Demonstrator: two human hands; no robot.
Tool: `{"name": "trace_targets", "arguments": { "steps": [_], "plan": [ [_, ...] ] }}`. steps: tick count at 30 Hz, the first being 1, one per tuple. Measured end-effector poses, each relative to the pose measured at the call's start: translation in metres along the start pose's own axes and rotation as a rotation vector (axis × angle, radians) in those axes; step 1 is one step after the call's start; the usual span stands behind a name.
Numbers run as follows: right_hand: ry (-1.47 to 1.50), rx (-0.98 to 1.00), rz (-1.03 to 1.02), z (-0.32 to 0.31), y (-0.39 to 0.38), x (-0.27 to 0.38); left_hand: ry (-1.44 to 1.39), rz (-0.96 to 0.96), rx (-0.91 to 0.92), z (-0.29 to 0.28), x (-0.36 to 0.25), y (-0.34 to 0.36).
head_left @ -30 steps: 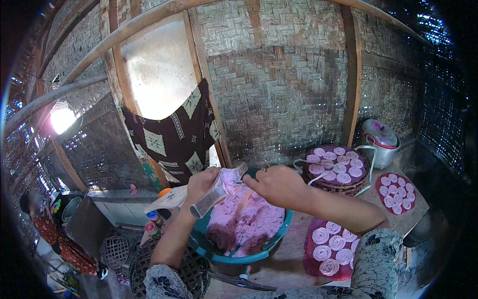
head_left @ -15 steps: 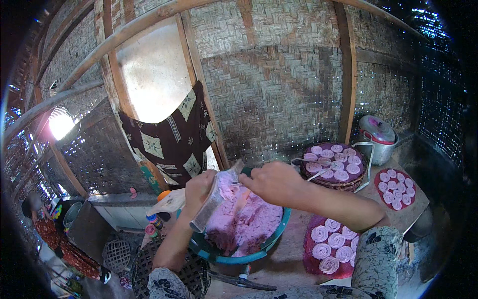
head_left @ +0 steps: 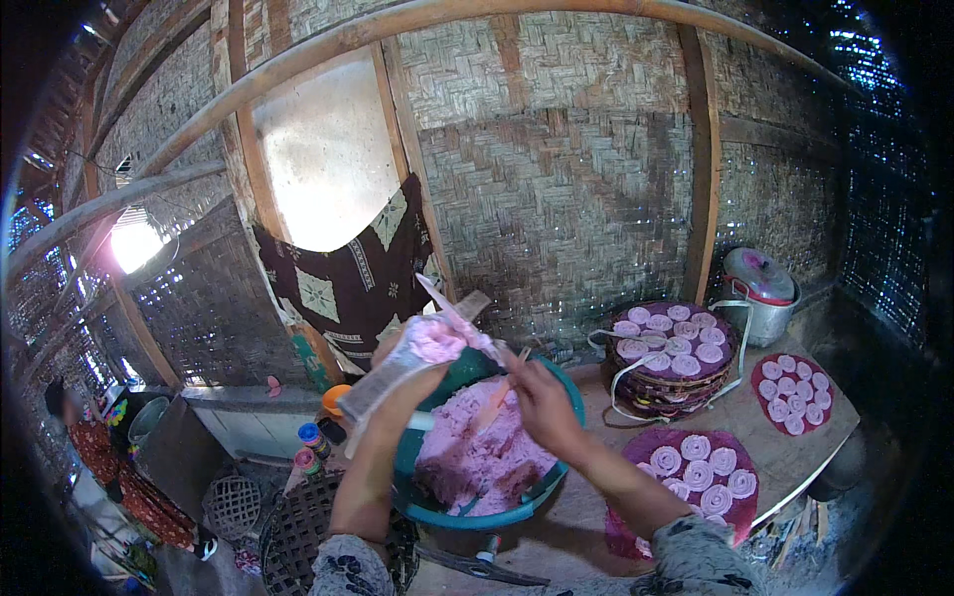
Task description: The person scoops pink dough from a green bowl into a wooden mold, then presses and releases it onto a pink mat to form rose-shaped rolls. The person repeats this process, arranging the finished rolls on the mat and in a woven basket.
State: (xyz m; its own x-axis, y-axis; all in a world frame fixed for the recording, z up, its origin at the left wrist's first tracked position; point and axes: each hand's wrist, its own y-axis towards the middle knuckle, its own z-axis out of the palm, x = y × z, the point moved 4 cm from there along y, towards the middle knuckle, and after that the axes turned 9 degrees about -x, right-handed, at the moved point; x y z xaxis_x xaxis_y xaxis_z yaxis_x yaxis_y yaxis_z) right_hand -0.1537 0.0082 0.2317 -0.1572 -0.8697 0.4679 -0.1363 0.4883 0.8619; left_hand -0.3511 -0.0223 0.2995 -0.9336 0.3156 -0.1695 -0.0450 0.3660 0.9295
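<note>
My left hand [head_left: 404,370] grips a pale, elongated press [head_left: 371,388] with a lump of pink dough [head_left: 433,342] at its upper part. My right hand [head_left: 538,395] holds a long pale flat blade [head_left: 449,309], raised diagonally against the dough. Below both hands a teal basin [head_left: 422,507] holds a mass of pink dough [head_left: 477,452] with a peach-coloured tool [head_left: 493,402] stuck in it. To the right lies a magenta round mat [head_left: 636,528] bearing several pink spiral pieces [head_left: 696,447].
Stacked trays of spirals [head_left: 676,382], another loaded mat [head_left: 792,395] and a lidded metal pot [head_left: 766,313] stand at right. Woven baskets [head_left: 298,517], small jars [head_left: 313,437] and an orange bowl [head_left: 336,399] are at left. A person in patterned red clothing [head_left: 119,467] is at far left.
My right hand has dropped lower and the long blade now shows upright above the press. The dough on the press sits higher and more exposed. The view has shifted slightly.
</note>
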Motion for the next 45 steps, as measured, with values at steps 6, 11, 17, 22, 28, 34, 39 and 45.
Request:
{"name": "trace_targets", "arguments": {
  "steps": [6,11,17,22,28,34,39,45],
  "plan": [
    [-0.088,0.182,0.112,0.029,-0.021,0.035,0.381,-0.134,0.117,0.003,0.031,-0.014],
    [0.055,0.323,0.377,0.001,-0.007,0.016,0.367,-0.062,0.002,-0.013,0.059,-0.016],
    [0.136,0.246,0.235,0.021,-0.001,-0.009,0.336,0.025,-0.075,-0.012,0.025,-0.008],
    [0.092,0.307,0.316,0.023,-0.018,-0.002,0.353,0.034,0.005,-0.003,0.043,-0.018],
    [0.018,0.294,0.225,0.018,-0.018,-0.001,0.357,0.027,0.042,-0.006,0.033,-0.019],
    [0.09,0.312,0.288,0.02,-0.039,0.013,0.333,-0.028,0.063,-0.009,0.035,-0.014],
    [0.184,0.367,0.277,0.009,-0.035,0.006,0.325,0.009,0.072,-0.012,0.065,-0.021],
    [0.208,0.265,0.344,0.018,-0.026,-0.024,0.307,-0.039,0.017,-0.008,0.06,-0.014]
  ]
}}
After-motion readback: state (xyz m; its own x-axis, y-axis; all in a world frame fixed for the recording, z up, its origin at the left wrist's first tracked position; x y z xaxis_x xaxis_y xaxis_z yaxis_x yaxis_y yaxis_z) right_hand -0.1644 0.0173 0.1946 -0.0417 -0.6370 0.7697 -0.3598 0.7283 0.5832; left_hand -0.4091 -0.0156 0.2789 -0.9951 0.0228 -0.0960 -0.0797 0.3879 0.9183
